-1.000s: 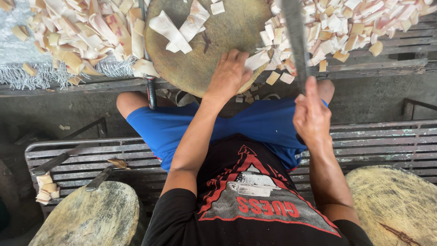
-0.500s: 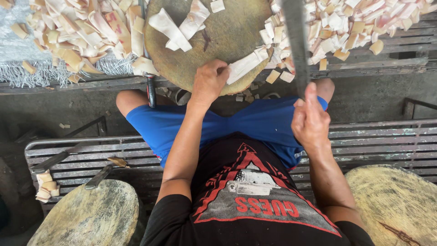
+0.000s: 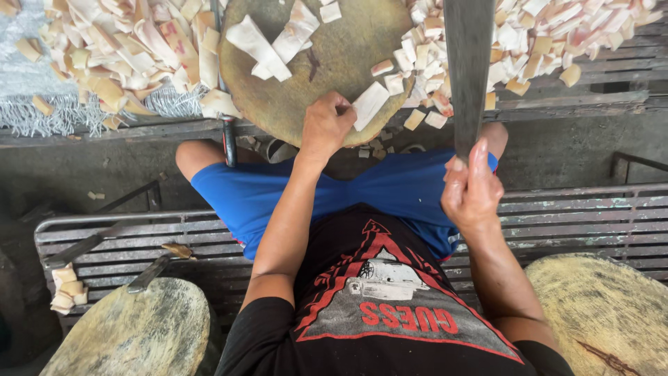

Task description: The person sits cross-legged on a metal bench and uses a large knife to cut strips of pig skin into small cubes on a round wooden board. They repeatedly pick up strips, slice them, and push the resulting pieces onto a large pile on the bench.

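Gripping a long dark blade (image 3: 467, 69) by its handle, the right hand (image 3: 473, 191) holds it upright above the lap, the flat steel rising past the right edge of the round wooden chopping block (image 3: 306, 104). The left hand (image 3: 325, 125) is curled at the near rim of that block, fingertips pinching one end of a pale flat slab (image 3: 370, 104) that lies on the wood. More pale slabs (image 3: 268, 45) sit farther up the block, and heaps of cut chips (image 3: 125, 52) spread to its left and right over the slatted bench.

Judging from this head view, the main danger is the left fingers: they sit right at the piece the blade would meet, so a stroke that lands short or skids off the slab could catch them. The right hand looks wet or shiny, though the view is too soft to be sure; a slick grip could let the handle twist. The slab also overhangs the rim slightly and might flip off toward the blue shorts (image 3: 278, 195).

No packages or signs show. The only printed thing is a red and grey triangular emblem on the black shirt (image 3: 376, 292). Two other worn round blocks (image 3: 132, 334) lie at the lower corners, a small stack of chips (image 3: 66, 289) beside the left one.
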